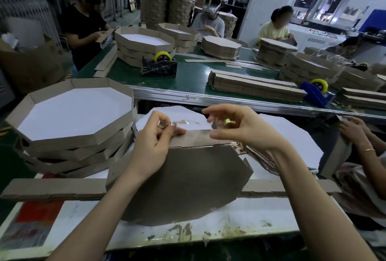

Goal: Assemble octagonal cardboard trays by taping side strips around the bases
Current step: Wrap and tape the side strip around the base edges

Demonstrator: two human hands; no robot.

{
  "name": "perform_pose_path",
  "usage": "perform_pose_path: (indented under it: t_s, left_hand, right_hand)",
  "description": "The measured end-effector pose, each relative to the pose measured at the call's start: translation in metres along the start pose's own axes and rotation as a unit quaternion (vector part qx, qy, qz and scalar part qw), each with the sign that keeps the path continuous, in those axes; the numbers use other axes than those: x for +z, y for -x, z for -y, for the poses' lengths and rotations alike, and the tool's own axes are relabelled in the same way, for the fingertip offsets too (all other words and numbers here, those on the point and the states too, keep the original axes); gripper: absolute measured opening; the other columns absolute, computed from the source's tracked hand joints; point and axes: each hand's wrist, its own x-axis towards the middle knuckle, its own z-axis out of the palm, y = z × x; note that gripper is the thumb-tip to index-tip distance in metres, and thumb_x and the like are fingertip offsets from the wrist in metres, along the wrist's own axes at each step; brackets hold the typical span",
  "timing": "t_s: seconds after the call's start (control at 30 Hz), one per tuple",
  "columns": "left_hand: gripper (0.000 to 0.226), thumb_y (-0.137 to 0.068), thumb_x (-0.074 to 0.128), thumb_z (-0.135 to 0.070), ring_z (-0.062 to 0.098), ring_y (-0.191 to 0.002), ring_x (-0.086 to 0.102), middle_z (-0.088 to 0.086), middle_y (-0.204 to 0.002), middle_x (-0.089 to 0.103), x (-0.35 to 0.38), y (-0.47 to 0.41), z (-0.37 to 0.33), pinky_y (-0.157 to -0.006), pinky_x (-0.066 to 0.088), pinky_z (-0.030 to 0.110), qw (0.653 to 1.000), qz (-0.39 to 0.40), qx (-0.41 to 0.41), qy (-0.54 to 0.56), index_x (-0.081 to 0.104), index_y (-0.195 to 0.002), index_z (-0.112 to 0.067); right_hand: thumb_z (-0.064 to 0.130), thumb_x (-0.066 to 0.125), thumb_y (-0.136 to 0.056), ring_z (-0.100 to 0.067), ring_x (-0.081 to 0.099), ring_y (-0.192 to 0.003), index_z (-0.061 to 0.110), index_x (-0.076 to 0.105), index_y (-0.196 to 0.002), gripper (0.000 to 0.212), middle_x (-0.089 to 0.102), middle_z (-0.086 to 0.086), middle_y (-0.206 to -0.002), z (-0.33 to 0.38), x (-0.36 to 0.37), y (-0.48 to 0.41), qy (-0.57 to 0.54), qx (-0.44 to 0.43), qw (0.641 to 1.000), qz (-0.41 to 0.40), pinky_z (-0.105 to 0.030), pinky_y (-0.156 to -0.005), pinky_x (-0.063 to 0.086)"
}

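A brown octagonal cardboard base (183, 181) lies tilted in front of me, its brown side up. A side strip (198, 138) stands along its far edge. My left hand (152, 148) pinches one end of a clear piece of tape (183, 122) and rests on the strip's left part. My right hand (240, 129) pinches the tape's other end by a small yellow tape roll (227, 120); its thumb touches the strip's top edge. Under the base sit white-faced octagonal bases (292, 133).
A stack of finished trays (69, 127) stands at my left. Long strips (54, 189) lie across the bench's near side. Another person's hands (355, 131) work at the right. Beyond, a green belt (188, 77) carries tape dispensers (159, 66), strip piles (257, 87) and tray stacks; several people work there.
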Motion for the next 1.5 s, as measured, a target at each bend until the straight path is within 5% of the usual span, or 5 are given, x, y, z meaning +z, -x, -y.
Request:
perform_pose_path:
  t_s: [0.4,0.73,1.13,1.33,1.5]
  left_hand:
    - [0.019,-0.085,0.069,-0.001,-0.015,-0.086,0.063,-0.012,-0.106,0.066,-0.023,-0.014,0.022,-0.066,0.050,0.008,0.976,-0.199,-0.081,0.033,0.052,-0.082,0.008]
    - [0.014,-0.085,0.071,-0.015,0.010,-0.082,0.058,-0.010,-0.087,0.064,-0.050,-0.030,0.037,-0.070,0.052,0.032,0.967,-0.173,-0.102,-0.157,0.068,-0.084,-0.028]
    - [0.064,-0.067,0.045,-0.086,-0.009,-0.104,0.050,-0.033,-0.116,0.057,-0.001,-0.012,-0.008,-0.083,0.046,0.021,0.927,0.200,0.054,-0.314,0.055,-0.121,-0.055]
    - [0.038,-0.072,0.051,-0.077,-0.006,-0.108,0.054,-0.041,-0.110,0.057,-0.003,-0.013,-0.010,-0.090,0.049,0.029,0.941,0.212,0.061,-0.257,0.056,-0.108,-0.067]
    - [0.033,-0.069,0.047,-0.080,-0.008,-0.113,0.051,-0.049,-0.110,0.043,0.000,-0.016,-0.015,-0.095,0.048,0.029,0.938,0.227,0.051,-0.257,0.041,-0.101,-0.081]
  right_hand:
    - [0.038,0.082,-0.077,0.009,0.051,-0.103,0.023,0.059,-0.136,0.065,0.060,0.022,-0.116,-0.011,0.021,0.000,0.158,0.020,0.985,0.061,-0.008,-0.085,0.040]
    - [0.037,0.082,-0.078,0.001,0.053,-0.111,0.023,0.059,-0.136,0.064,0.061,0.014,-0.125,-0.011,0.023,-0.002,0.145,0.021,0.987,0.064,-0.010,-0.093,0.041]
    - [0.035,0.075,-0.086,-0.001,0.062,-0.113,0.027,0.066,-0.125,0.041,0.069,0.011,-0.120,-0.029,0.007,-0.014,0.021,0.021,0.997,0.067,-0.020,-0.098,0.049]
    - [0.022,0.059,-0.098,-0.021,0.063,-0.096,0.006,0.069,-0.115,0.025,0.068,-0.012,-0.108,-0.128,-0.020,-0.051,-0.129,0.258,0.925,-0.247,-0.041,-0.091,0.057]
    - [0.009,0.051,-0.099,-0.028,0.054,-0.085,-0.009,0.047,-0.135,0.040,0.055,-0.026,-0.104,-0.217,-0.012,-0.064,-0.123,0.474,0.853,-0.182,-0.034,-0.062,0.049]
